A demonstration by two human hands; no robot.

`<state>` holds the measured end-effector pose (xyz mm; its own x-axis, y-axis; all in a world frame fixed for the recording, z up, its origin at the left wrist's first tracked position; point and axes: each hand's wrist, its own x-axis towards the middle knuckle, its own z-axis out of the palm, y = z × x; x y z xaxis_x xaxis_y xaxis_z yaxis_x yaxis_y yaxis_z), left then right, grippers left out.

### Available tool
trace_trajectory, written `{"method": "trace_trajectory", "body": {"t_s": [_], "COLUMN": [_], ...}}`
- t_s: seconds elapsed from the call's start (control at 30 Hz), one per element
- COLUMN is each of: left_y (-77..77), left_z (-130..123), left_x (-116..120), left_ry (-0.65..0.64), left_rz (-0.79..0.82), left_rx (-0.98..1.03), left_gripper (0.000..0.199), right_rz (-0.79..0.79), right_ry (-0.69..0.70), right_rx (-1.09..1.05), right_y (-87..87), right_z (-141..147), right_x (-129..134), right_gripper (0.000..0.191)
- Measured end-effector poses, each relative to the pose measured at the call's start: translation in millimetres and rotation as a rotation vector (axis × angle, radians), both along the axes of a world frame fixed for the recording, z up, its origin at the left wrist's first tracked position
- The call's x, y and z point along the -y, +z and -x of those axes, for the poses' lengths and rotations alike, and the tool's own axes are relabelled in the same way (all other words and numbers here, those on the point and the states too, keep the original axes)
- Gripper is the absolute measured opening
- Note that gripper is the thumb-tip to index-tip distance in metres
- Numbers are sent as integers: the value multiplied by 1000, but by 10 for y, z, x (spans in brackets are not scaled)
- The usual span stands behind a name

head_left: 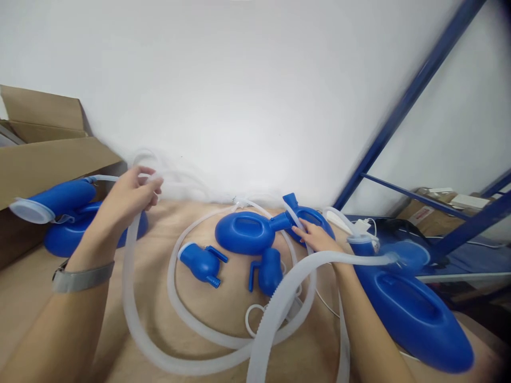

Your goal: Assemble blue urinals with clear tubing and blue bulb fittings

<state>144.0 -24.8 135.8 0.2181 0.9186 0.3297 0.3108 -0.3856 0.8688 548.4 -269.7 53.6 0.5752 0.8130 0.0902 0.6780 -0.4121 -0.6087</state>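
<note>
My left hand (138,194), raised at the left, has its fingers closed round a translucent ribbed hose (130,266) that hangs down and loops across the brown surface. On the right, my right hand (315,235) pinches a stretch of hose beside the neck of a blue bottle (244,233). Another blue bottle (321,219) lies partly behind that hand. Between my arms rest a blue funnel-shaped piece with a handle (202,263) and a second such piece (270,271), partly covered by the hose.
A cardboard box (48,159) stands at the left, with a blue container (69,198) before it. A large blue bottle (415,314) lies at the right under my forearm's side. Blue metal frame bars (407,101) rise at the right. A white wall (239,96) bounds the back.
</note>
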Motion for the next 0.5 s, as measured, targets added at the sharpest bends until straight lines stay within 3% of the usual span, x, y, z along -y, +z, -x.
{"method": "trace_trajectory", "body": {"t_s": [0.13, 0.27, 0.33, 0.4, 0.5], "left_y": [281, 473, 467, 392, 209], "left_z": [-31, -102, -172, -273, -459], "left_x": [331, 760, 992, 1227, 1559], "left_ry": [-70, -268, -399, -586, -900], "left_rz": [33, 134, 191, 235, 289], "left_rx": [477, 640, 656, 598, 332], "left_gripper": [29, 28, 30, 39, 46], "right_rz": [130, 86, -70, -361, -754], "right_ry": [49, 129, 182, 287, 315], "right_rx": [15, 32, -33, -252, -639], "right_y": [-38, 163, 338, 515, 725], "right_z": [25, 138, 290, 501, 800], "right_x": [39, 76, 102, 125, 138], "right_gripper": [43, 40, 51, 65, 73]}}
